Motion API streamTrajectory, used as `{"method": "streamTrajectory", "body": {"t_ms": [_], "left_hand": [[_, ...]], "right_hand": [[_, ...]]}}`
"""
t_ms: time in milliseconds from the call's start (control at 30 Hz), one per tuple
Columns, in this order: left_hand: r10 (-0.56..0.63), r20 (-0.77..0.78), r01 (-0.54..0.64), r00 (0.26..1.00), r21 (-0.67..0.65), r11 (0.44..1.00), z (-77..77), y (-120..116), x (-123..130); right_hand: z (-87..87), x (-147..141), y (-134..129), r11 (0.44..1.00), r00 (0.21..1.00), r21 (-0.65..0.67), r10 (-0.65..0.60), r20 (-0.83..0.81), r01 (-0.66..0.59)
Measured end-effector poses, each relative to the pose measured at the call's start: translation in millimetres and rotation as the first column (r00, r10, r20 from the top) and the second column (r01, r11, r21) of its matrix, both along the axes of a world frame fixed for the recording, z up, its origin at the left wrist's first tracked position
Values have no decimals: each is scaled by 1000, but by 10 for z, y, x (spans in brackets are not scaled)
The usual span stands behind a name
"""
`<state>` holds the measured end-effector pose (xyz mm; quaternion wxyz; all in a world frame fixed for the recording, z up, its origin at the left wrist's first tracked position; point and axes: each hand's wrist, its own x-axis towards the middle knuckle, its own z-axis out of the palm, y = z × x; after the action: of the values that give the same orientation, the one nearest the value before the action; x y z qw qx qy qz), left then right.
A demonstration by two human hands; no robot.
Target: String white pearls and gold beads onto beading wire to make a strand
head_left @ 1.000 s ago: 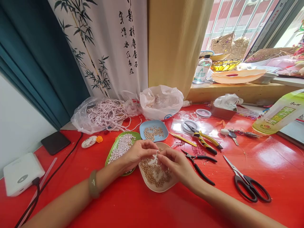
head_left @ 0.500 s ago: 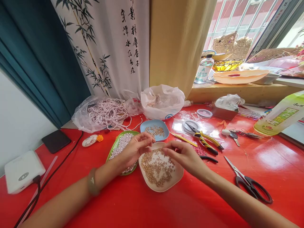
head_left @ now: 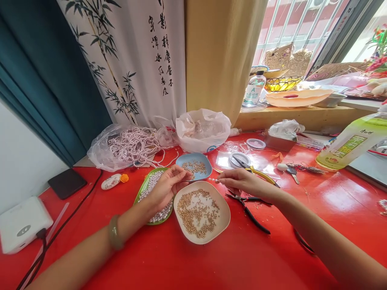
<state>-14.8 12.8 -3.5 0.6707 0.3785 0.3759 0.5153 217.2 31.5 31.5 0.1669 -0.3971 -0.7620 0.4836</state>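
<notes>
My left hand (head_left: pixel 169 186) is closed in a pinch above the green dish (head_left: pixel 137 201) of pearly beads. Across from it, my right hand (head_left: pixel 242 183) pinches a thin beaded thread (head_left: pixel 213 179), with a few small pale beads near the fingertips. The line runs toward my left fingers, which seem to grip its other end; the tip itself is too small to make out. Below and between the hands lies a cream dish (head_left: pixel 223 223) with gold beads. A blue dish (head_left: pixel 208 165) with more gold beads stands just behind. Black-handled pliers (head_left: pixel 254 219) lie under my right hand.
Yellow-black pliers (head_left: pixel 263 175) lie beyond my right hand. Bead strands (head_left: pixel 133 147) spill from a plastic bag, beside a white bag (head_left: pixel 202 133). A large bottle (head_left: pixel 347 145) leans at the right. A black phone (head_left: pixel 67 182) and a white box (head_left: pixel 26 225) with a cable stand left.
My hands have moved apart; the right one shifted right, and the beaded thread now shows between them. The black-handled pliers show more fully, while my right forearm now mostly covers the scissors.
</notes>
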Motion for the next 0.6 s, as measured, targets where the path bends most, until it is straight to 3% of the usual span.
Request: {"method": "streamTrajectory", "body": {"t_ms": [133,267,400,600], "left_hand": [[44,-21,-43,999,6,999,-38,44,-43],[32,-102,-31,994,9,999,-62,33,-40],[-6,-279,29,960,78,997,-26,-21,6],[-10,-491,90,871,139,986,37,-104,83]], "right_hand": [[-44,237,154,996,979,94,-21,201,2],[-129,426,308,976,887,213,-58,458,-46],[-169,516,384,977,842,207,-76,535,-43],[-19,536,319,982,795,183,-81,601,-37]]}}
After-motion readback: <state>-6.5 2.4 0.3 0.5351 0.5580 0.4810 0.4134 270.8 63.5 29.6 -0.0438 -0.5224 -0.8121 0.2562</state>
